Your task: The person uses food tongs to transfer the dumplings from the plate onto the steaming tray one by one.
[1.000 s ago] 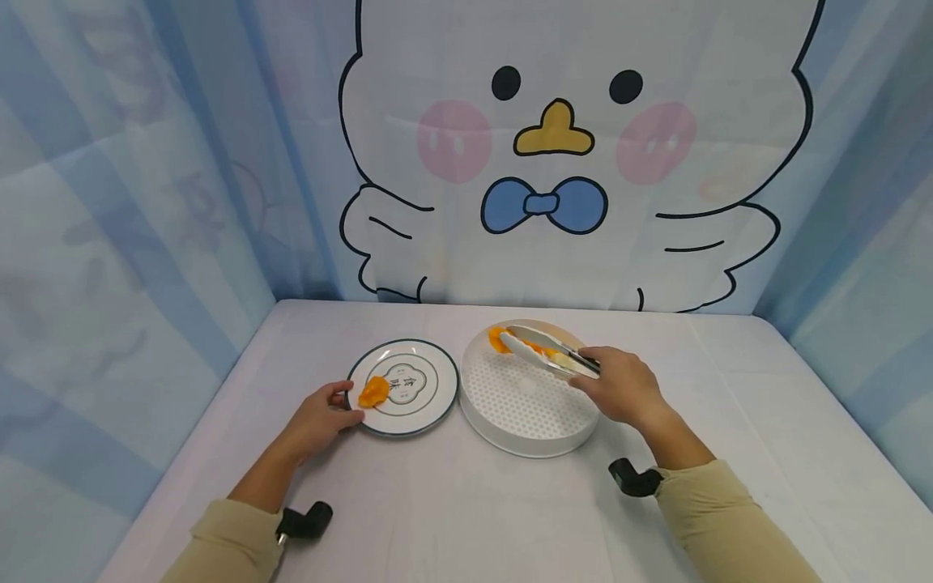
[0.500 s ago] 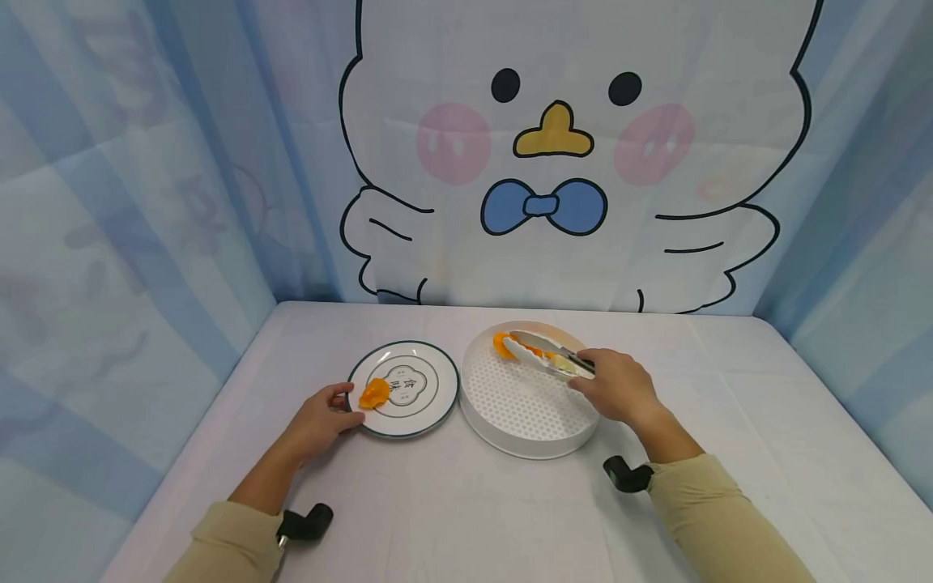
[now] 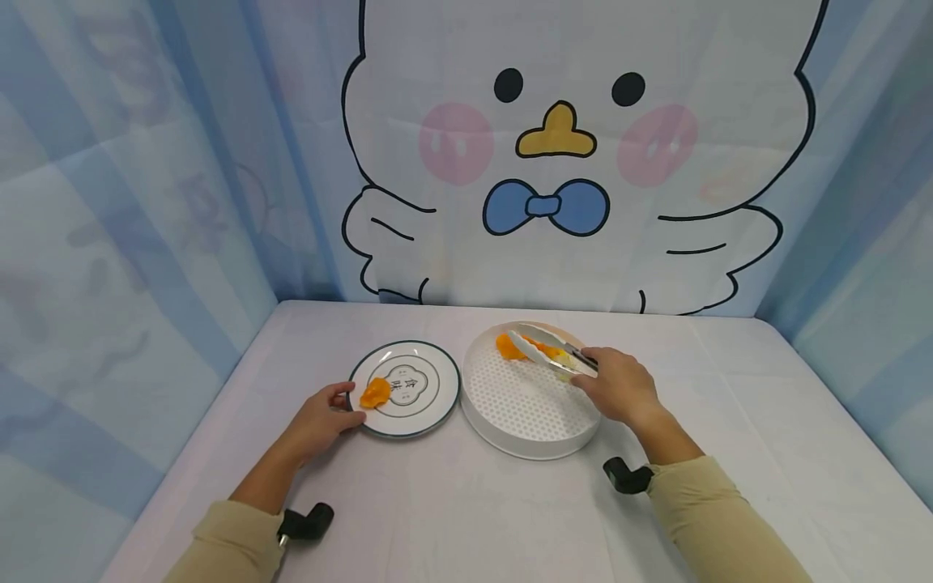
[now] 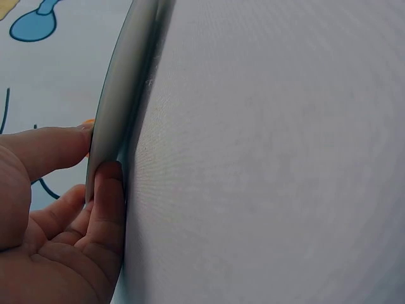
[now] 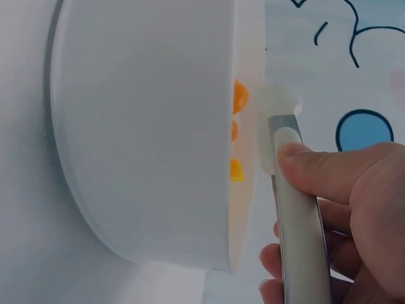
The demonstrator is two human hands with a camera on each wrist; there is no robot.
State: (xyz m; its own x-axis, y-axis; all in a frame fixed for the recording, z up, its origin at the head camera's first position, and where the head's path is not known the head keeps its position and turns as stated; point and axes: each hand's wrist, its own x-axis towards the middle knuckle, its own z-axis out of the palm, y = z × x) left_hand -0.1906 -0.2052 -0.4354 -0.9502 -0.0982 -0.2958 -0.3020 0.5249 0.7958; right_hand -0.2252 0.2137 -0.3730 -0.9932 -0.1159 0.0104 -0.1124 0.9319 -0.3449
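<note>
My left hand (image 3: 318,421) pinches the left rim of a white plate (image 3: 426,409) with a dark edge line, thumb above and fingers beneath. On the plate lies one crumpled orange piece (image 3: 375,393). My right hand (image 3: 622,387) grips tongs (image 3: 530,351), its thumb pressed along the pale handle (image 5: 297,234) in the right wrist view. The jaws stand apart over the back of a round white tray (image 3: 528,413) with a dotted floor. Several orange and yellow pieces lie there; the leftmost orange piece (image 3: 505,347) is right at the tongs' tips.
Plate and tray sit side by side on a table with a white cloth (image 3: 466,518). The tray's raised wall (image 5: 145,139) fills much of the right wrist view. Behind the table hangs a curtain (image 3: 452,259) with a cartoon bird; blue-white curtains flank both sides.
The tongs have shifted slightly to the right over the tray, and the leftmost orange piece sits a little further right. The left hand and plate have stayed in place.
</note>
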